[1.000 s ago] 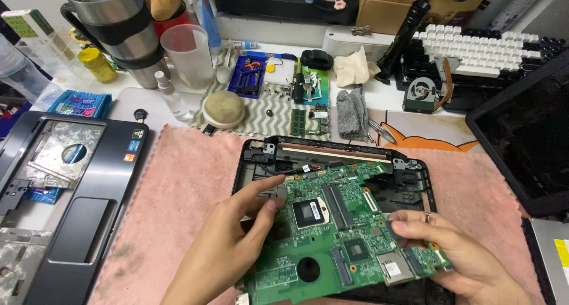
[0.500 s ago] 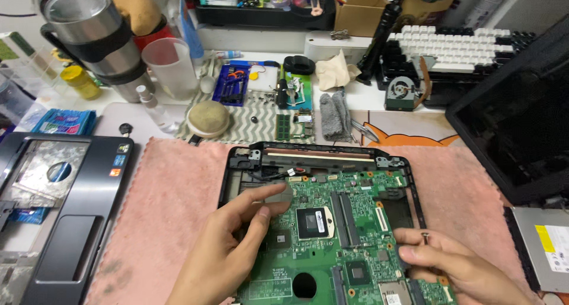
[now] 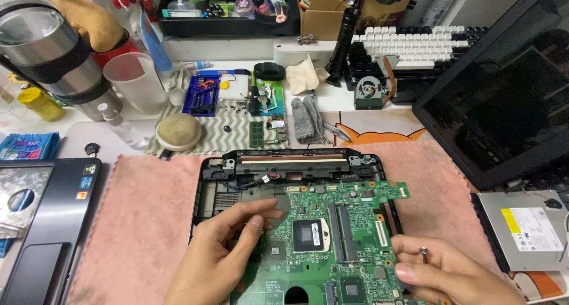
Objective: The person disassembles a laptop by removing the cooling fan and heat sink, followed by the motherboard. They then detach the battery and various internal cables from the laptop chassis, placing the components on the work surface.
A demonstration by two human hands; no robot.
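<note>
A green laptop motherboard (image 3: 338,234) lies tilted over the black laptop base shell (image 3: 290,163), which rests on a pink towel (image 3: 148,222). My left hand (image 3: 219,251) grips the board's left edge, thumb and fingers curled around it. At the board's lower right edge my right hand (image 3: 444,275) holds it, thumb on top. The processor socket (image 3: 309,235) sits between both hands.
A laptop palmrest cover (image 3: 47,222) lies at left, a black screen panel (image 3: 504,98) and an optical drive (image 3: 527,228) at right. Behind are a steel tumbler (image 3: 47,50), plastic cup (image 3: 133,80), screwdriver kit (image 3: 203,95), grey cloth (image 3: 305,118), fan (image 3: 368,93) and keyboard (image 3: 415,44).
The view has shifted, so the laptop sits lower and nearer. Both hands have moved the board slightly toward me and up off the shell, still gripping its left and right edges.
</note>
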